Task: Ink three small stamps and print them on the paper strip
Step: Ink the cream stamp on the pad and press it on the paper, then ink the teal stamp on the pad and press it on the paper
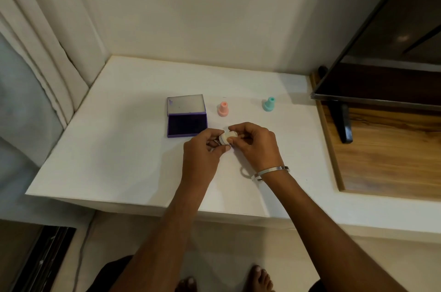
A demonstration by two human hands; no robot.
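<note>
Now we see the left hand [202,148] and right hand [253,142] each with a pinching grip on the white stamp [226,137], just right of the open ink pad [186,116] on the surface [124,148].

left grip [202,148]: fingers curled, pinching | right grip [253,143]: fingers curled, pinching | forearms converging

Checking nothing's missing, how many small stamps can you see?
3: a pink stamp beside the ink pad, a teal stamp further right, a white stamp held in both hands.
</note>
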